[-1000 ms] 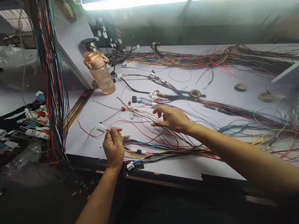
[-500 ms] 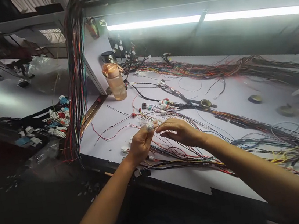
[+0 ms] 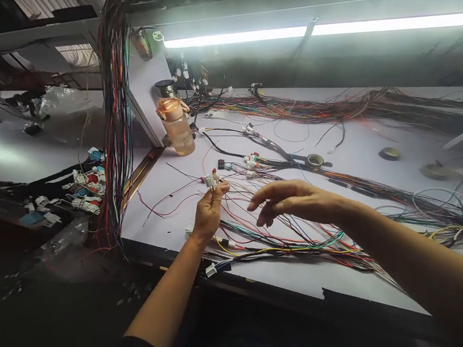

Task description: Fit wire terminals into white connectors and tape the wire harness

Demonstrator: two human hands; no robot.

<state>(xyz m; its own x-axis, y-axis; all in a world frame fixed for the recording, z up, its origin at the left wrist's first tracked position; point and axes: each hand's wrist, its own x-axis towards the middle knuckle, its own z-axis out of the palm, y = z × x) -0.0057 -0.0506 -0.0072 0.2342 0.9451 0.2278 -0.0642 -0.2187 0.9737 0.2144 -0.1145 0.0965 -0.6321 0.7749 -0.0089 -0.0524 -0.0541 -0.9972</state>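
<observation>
My left hand (image 3: 209, 214) pinches a white wire connector (image 3: 209, 182) between thumb and fingers, with thin wires running from it. To the right, my right hand (image 3: 289, 200) hovers above the loose wires (image 3: 264, 223), fingers apart and nothing in them. Just beyond the left hand lie small red connectors (image 3: 204, 180), a black connector (image 3: 221, 164) and several white connectors (image 3: 250, 162) on a wrapped harness. Near the front edge of the table, below my left wrist, rests another white connector (image 3: 211, 270) on a dark cable.
An orange-lidded bottle (image 3: 177, 129) stands at the back left beside a hanging wire bundle (image 3: 117, 109). Tape rolls (image 3: 314, 160) lie on the white table (image 3: 158, 206). Long wires (image 3: 313, 110) stretch along the back under a tube light (image 3: 238, 37). Loose connectors (image 3: 87, 185) are piled at the left.
My right hand has drawn away to the right from the connector, its fingers spreading. My left hand has shifted slightly left, still holding the white connector.
</observation>
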